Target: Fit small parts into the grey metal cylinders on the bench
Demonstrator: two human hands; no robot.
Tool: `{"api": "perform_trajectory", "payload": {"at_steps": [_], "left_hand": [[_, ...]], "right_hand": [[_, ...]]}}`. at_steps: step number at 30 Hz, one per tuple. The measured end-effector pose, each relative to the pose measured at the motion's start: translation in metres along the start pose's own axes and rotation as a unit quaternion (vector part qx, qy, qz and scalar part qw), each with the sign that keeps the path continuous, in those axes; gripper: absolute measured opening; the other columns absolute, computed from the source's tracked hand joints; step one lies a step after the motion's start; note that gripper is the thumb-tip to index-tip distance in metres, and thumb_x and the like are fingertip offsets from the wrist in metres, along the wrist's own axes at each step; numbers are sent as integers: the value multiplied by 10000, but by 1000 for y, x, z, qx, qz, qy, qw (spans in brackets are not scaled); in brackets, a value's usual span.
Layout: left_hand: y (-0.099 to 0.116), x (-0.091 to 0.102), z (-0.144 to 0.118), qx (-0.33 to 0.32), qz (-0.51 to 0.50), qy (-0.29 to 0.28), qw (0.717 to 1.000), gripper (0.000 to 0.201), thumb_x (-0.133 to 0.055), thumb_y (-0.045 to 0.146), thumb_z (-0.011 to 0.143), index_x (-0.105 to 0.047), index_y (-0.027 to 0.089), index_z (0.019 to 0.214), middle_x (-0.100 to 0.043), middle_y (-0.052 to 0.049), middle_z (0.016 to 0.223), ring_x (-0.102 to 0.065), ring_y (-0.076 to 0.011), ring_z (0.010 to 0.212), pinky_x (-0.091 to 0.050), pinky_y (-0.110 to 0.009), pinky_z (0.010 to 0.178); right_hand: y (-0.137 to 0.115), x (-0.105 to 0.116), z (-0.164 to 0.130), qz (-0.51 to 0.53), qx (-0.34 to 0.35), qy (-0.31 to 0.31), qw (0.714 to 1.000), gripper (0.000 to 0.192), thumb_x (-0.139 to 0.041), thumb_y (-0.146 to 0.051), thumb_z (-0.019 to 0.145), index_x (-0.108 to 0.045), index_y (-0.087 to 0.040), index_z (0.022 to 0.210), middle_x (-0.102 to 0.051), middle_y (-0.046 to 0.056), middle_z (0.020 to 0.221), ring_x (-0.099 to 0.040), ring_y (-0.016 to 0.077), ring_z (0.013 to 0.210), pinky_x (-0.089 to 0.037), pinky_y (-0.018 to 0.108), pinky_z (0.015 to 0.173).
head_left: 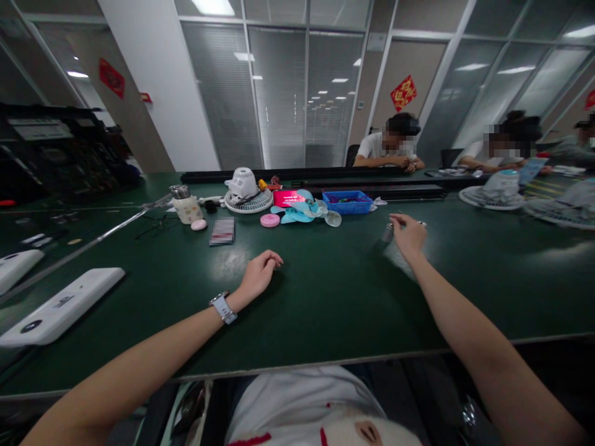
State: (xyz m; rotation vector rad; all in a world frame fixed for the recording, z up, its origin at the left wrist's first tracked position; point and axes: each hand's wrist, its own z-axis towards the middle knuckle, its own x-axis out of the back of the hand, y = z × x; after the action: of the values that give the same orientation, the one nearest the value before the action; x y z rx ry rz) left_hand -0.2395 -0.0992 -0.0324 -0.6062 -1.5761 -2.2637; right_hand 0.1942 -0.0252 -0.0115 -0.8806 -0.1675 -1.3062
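My left hand [259, 274] rests on the dark green table [325, 297], fingers loosely curled, holding nothing; a watch sits on that wrist. My right hand [409, 234] reaches forward and closes its fingers around a small silvery metal object [388, 231] that touches the tabletop. Ahead lie a small white fan [246, 191] taken apart, a blue parts tray [348, 202], turquoise fan blades [300, 210], a pink round cap [270, 220] and a red packet [288, 197].
A cream jar with a metal lid [187, 205], a small card [222, 231] and eyeglasses [157, 225] lie to the left. White flat devices [60, 306] sit at the left edge. Other people sit across the table at the far right, with fan parts [497, 189].
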Motion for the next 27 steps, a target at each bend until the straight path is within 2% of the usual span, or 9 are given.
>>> {"api": "perform_trajectory", "payload": {"at_steps": [4, 9, 15, 18, 22, 25, 27], "left_hand": [[5, 0, -2, 0, -1, 2, 1000, 235, -411, 222, 817, -640, 189, 856, -662, -24, 810, -624, -176, 783, -475, -301, 741], [2, -1, 0, 7, -5, -9, 1000, 231, -409, 223, 818, -632, 189, 870, -653, -23, 822, -626, -178, 803, -484, -306, 753], [-4, -2, 2, 10, -2, -13, 1000, 227, -412, 218, 818, -633, 195, 869, -652, -19, 825, -629, -179, 805, -484, -312, 762], [-2, -2, 1, 11, 2, -13, 1000, 232, -413, 214, 818, -638, 196, 874, -655, -16, 824, -628, -177, 798, -479, -308, 753], [1, -1, 0, 0, 4, -14, 1000, 262, -386, 228, 837, -643, 191, 804, -660, -21, 801, -620, -176, 785, -469, -302, 742], [1, 0, 0, -7, 3, -20, 1000, 293, -371, 248, 856, -634, 193, 738, -667, -21, 778, -617, -178, 777, -464, -300, 736], [1, 1, 0, -4, 4, -27, 1000, 309, -369, 250, 867, -641, 192, 734, -676, -22, 787, -622, -180, 787, -462, -304, 748]], "right_hand": [[4, -5, 2, 16, -2, -18, 1000, 275, -529, -285, 889, -754, -210, 1028, -754, 85, 1007, -682, 248, 926, -473, 345, 851], [10, -13, 5, 48, -8, 6, 999, 293, -537, -287, 855, -749, -180, 1028, -756, 103, 955, -687, 238, 839, -490, 345, 806], [17, -21, 6, 76, -55, 17, 995, 289, -550, -278, 823, -762, -196, 1002, -761, 95, 913, -701, 248, 846, -514, 366, 803], [18, -26, 3, 110, -91, 14, 990, 322, -587, -325, 824, -731, -189, 1078, -755, 100, 966, -704, 233, 868, -528, 360, 818], [24, -28, 1, 98, -162, -32, 981, 527, -769, -436, 693, -690, -158, 1133, -743, 127, 1020, -697, 260, 950, -523, 398, 891], [27, -26, 2, 59, -204, -79, 974, 482, -824, -418, 635, -719, -137, 1011, -745, 145, 980, -697, 298, 962, -523, 438, 907], [18, -24, 0, 49, -208, -86, 973, 429, -829, -419, 634, -728, -139, 944, -747, 146, 945, -700, 315, 954, -530, 455, 895]]}}
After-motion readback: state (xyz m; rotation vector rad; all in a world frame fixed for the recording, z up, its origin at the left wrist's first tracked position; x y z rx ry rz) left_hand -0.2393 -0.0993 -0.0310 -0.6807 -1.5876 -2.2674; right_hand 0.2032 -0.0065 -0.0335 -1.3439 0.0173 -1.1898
